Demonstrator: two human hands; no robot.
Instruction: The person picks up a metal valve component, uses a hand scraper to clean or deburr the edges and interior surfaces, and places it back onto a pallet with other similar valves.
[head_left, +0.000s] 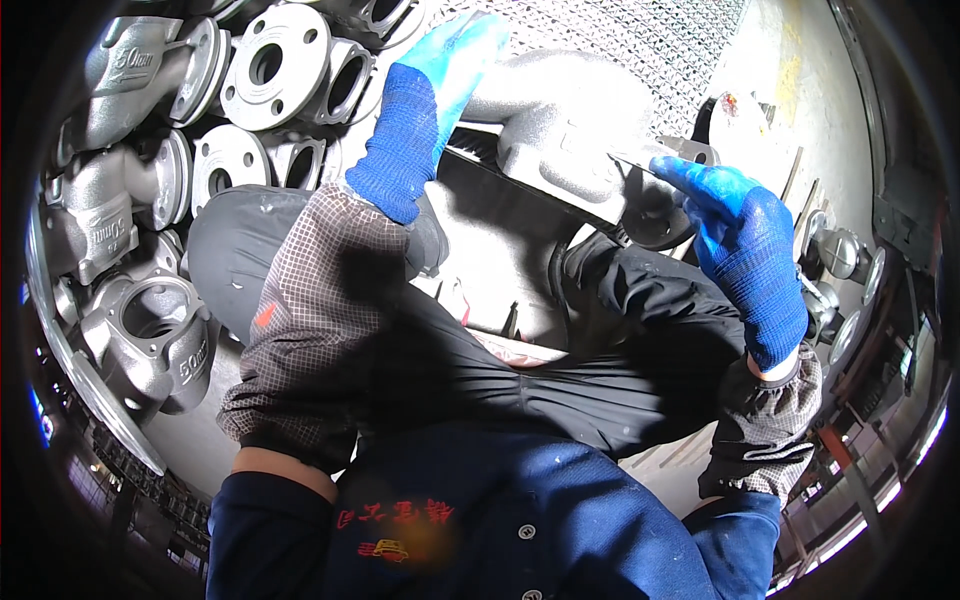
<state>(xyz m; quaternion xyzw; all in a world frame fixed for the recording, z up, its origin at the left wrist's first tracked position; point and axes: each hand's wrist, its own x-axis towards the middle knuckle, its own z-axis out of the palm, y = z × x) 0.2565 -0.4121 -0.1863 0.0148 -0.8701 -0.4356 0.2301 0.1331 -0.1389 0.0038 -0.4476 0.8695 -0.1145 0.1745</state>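
A dark blue shirt [500,500] with red stitching and pale buttons lies nearest, and beyond it are dark trousers [640,390] with the knees spread to left and right. Checked sleeve covers [320,290] wrap both forearms.

Past the knees, at the far middle, a silver-grey metal casting [575,125] with a rounded, bulging body lies between the two hands, both in blue gloves. The left hand [455,60] is at the casting's left end, its fingers lying together and pointing far and to the right; the bright glare there hides whether they grip or only rest. The right hand [735,205] is at the casting's right side, one finger stretched left so that its tip comes just beside the metal. Its other fingers are mostly hidden, so I cannot tell whether they are closed on anything. A shadowed round flange [660,230] sits just left of and below this hand.

On the far left, similar castings with round flanges [305,60] crowd together; another casting [170,360] stands nearer, its round opening facing up. Bright mesh [620,25] spreads behind the middle casting, and shiny round metal parts [838,255] lie to the right of the right wrist.
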